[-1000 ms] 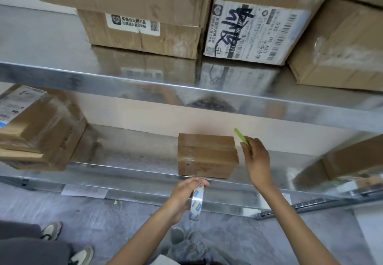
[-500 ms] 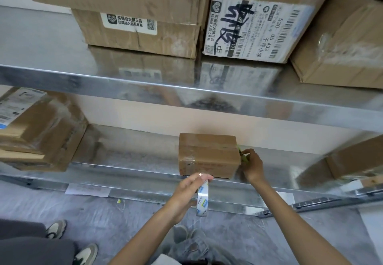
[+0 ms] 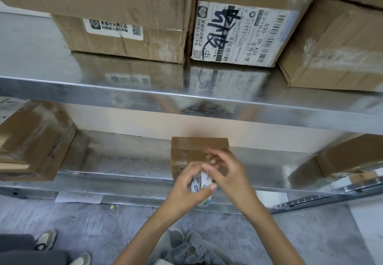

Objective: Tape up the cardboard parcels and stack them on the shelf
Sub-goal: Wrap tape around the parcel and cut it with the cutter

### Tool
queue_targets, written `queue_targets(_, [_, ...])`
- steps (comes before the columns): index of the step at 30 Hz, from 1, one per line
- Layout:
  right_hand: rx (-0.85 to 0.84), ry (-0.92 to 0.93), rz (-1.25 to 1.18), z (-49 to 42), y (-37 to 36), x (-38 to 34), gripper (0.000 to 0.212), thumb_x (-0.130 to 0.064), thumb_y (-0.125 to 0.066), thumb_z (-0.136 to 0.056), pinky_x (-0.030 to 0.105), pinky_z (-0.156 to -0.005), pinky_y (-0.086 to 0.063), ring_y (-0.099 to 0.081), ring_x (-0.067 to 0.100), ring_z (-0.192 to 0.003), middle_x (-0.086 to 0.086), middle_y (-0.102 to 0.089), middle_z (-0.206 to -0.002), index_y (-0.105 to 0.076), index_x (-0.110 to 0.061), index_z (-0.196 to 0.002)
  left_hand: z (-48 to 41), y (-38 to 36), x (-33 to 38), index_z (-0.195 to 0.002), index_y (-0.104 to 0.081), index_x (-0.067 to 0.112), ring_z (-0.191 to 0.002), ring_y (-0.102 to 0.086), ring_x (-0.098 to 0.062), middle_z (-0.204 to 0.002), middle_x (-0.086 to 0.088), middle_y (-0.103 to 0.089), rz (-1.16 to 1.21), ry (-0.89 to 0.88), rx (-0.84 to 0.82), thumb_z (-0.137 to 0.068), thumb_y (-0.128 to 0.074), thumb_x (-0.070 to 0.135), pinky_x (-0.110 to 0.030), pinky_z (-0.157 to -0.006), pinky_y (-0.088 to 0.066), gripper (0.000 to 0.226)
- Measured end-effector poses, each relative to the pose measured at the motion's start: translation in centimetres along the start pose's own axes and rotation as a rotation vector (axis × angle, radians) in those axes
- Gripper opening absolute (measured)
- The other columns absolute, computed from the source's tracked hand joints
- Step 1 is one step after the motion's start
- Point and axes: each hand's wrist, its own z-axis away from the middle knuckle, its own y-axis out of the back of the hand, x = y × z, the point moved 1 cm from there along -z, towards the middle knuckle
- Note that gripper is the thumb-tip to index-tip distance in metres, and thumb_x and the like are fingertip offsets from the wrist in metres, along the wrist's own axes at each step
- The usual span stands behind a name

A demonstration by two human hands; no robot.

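A small taped cardboard parcel (image 3: 194, 150) stands on the lower metal shelf (image 3: 128, 173), near its front edge. Just in front of the parcel my left hand (image 3: 190, 188) grips a roll of clear tape (image 3: 204, 184) with a white and blue core. My right hand (image 3: 226, 173) is against the roll from the right. Its thumb lies on the roll's top, and its blurred, loosely bent fingers are lifted above the roll in front of the parcel. No green cutter shows.
Large labelled cardboard boxes (image 3: 244, 34) fill the upper shelf (image 3: 103, 90). More parcels sit at the lower shelf's left (image 3: 35, 142) and right (image 3: 350, 154) ends. Another person's shoes (image 3: 45, 240) are on the grey floor at lower left.
My right hand left the parcel's right side, where it held a green cutter, and came down to the tape roll. My left hand raised the roll slightly toward the parcel.
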Motion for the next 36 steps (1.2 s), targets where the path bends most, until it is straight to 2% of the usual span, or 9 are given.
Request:
queue_targets(7, [0.006,0.023,-0.076,-1.1,-0.6,-1.7,0.017,0.001,-0.074,-0.074,0.017,-0.067,-0.048,-0.06,0.006,-0.067,-0.003,-0.068,-0.072,-0.068,-0.014,-0.07,-0.4,0.8,0.4,-0.106,-0.065,0.038,-0.109,-0.057,-0.011,-0.108,0.019,-0.056,-0.111,-0.036,0.067,-0.076,-0.069,0.041,-0.022,-0.094,-0.043,0.03])
queue_targets(11, [0.019,0.139,0.028,-1.3,-0.7,-2.1,0.015,-0.001,-0.074,-0.074,0.024,-0.07,-0.05,-0.062,0.011,-0.072,-0.006,-0.068,-0.073,-0.071,-0.016,-0.072,-0.6,1.4,0.7,-0.105,-0.065,0.039,-0.105,-0.058,-0.015,-0.103,0.016,-0.057,-0.123,-0.042,0.128,-0.076,-0.069,0.042,-0.022,-0.089,-0.046,0.03])
queue_targets(15, [-0.015,0.292,0.119,-1.5,-1.0,-2.3,0.009,-0.005,-0.07,-0.077,0.015,-0.068,-0.044,-0.058,0.004,-0.073,-0.008,-0.063,-0.075,-0.074,-0.013,-0.079,-0.8,2.1,1.1,-0.097,-0.065,0.036,-0.098,-0.06,-0.013,-0.098,0.011,-0.059,-0.17,-0.068,0.207,-0.074,-0.069,0.043,-0.019,-0.083,-0.045,0.024])
queue_targets(18, [-0.034,0.253,0.106,-1.6,-1.3,-2.5,0.01,-0.008,-0.066,-0.079,0.011,-0.069,-0.042,-0.058,0.003,-0.074,-0.009,-0.062,-0.076,-0.074,-0.015,-0.08,-1.0,2.3,1.1,-0.099,-0.065,0.029,-0.102,-0.058,-0.012,-0.102,0.011,-0.059,-0.23,-0.123,0.234,-0.075,-0.069,0.038,-0.017,-0.085,-0.043,0.026])
queue_targets(22, [-0.006,0.171,0.093,-1.6,-1.6,-3.0,0.018,-0.011,-0.064,-0.079,0.015,-0.075,-0.045,-0.061,0.007,-0.08,-0.01,-0.066,-0.077,-0.073,-0.025,-0.086,-1.2,2.1,1.0,-0.107,-0.063,0.033,-0.108,-0.056,-0.014,-0.109,0.012,-0.057,-0.289,-0.132,0.297,-0.074,-0.068,0.04,-0.028,-0.091,-0.046,0.034])
queue_targets(25, [-0.017,0.121,0.062,-1.6,-1.6,-3.6,0.042,-0.001,-0.062,-0.081,0.014,-0.072,-0.045,-0.056,0.006,-0.07,-0.008,-0.058,-0.071,-0.065,-0.032,-0.109,-1.2,2.2,1.2,-0.114,-0.059,0.037,-0.112,-0.055,-0.013,-0.113,0.016,-0.056,-0.29,-0.13,0.338,-0.07,-0.07,0.042,-0.029,-0.093,-0.046,0.045])
queue_targets(27, [-0.008,0.096,0.045,-1.6,-1.5,-4.0,0.049,0.004,-0.061,-0.082,0.016,-0.068,-0.046,-0.054,0.006,-0.066,-0.005,-0.055,-0.071,-0.057,-0.036,-0.109,-1.3,2.5,1.3,-0.122,-0.055,0.035,-0.111,-0.056,-0.012,-0.114,0.015,-0.056,-0.273,-0.122,0.351,-0.067,-0.073,0.043,-0.031,-0.093,-0.048,0.059])
queue_targets(33, [0.055,0.072,0.133,-1.6,-1.5,-4.3,0.029,-0.004,-0.067,-0.081,0.016,-0.066,-0.043,-0.051,0.005,-0.072,-0.009,-0.059,-0.073,-0.056,-0.021,-0.102,-1.3,2.2,2.2,-0.127,-0.04,0.048,-0.117,-0.051,-0.012,-0.117,0.023,-0.05,-0.349,-0.173,0.427,-0.068,-0.074,0.037,-0.03,-0.096,-0.047,0.069])
queue_targets(36, [0.05,0.068,0.177,-1.8,-1.4,-4.5,0.026,-0.01,-0.071,-0.079,0.015,-0.065,-0.042,-0.051,0.001,-0.075,-0.006,-0.061,-0.072,-0.055,-0.02,-0.097,-1.4,2.2,2.5,-0.136,-0.038,0.039,-0.118,-0.048,-0.012,-0.12,0.017,-0.049,-0.493,-0.255,0.464,-0.072,-0.074,0.03,-0.03,-0.098,-0.044,0.074])
